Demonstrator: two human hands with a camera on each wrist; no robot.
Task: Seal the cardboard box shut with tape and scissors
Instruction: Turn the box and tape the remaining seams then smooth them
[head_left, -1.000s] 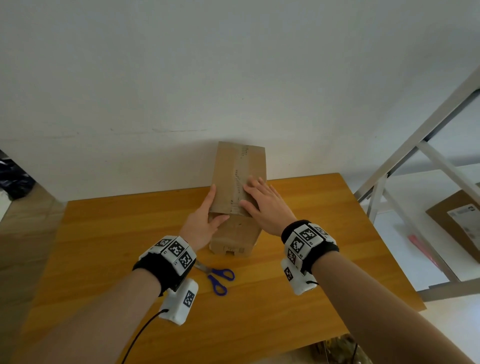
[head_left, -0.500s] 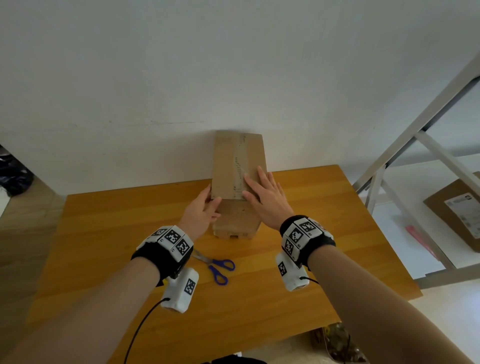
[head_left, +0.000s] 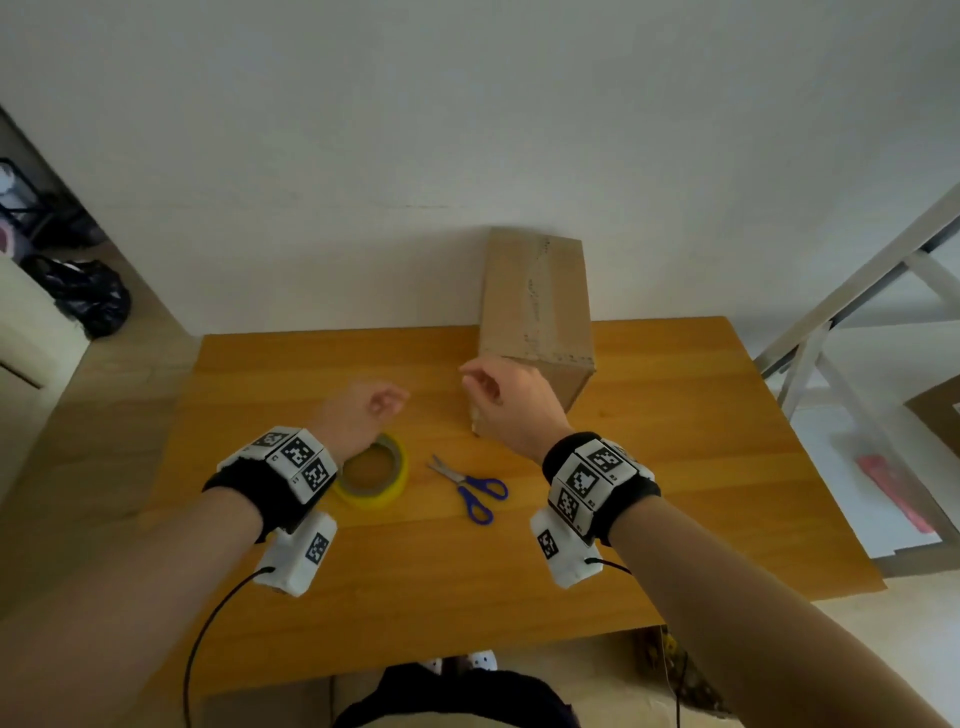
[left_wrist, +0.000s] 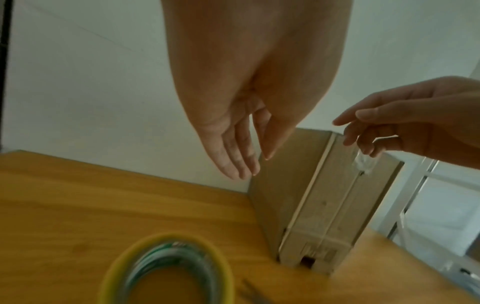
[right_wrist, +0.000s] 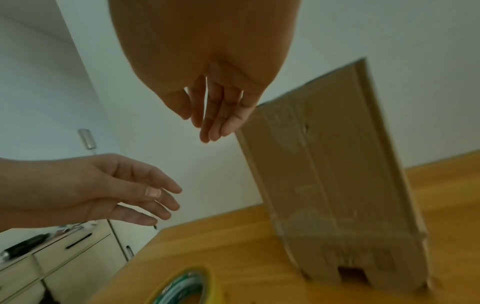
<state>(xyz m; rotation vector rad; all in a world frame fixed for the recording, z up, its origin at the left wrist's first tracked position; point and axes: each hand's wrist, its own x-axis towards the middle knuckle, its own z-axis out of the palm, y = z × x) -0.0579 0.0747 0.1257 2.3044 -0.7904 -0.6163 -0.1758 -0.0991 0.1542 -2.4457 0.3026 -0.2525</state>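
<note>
Cardboard box (head_left: 537, 312) stands at the upper middle of the tabletop (head_left: 675, 467). Both hands hover with grip released, holding nothing: left hand (head_left: 358, 410) above the tape roll (head_left: 376, 475), right hand (head_left: 506, 402) beside the box. Scissors (head_left: 470, 486) lie centre frame.

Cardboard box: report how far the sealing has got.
Done: the cardboard box stands with its flaps folded shut. In hand: nothing; the left hand and right hand hover empty. Left: the tape roll and scissors lie unused, so taping and cutting remain.
</note>
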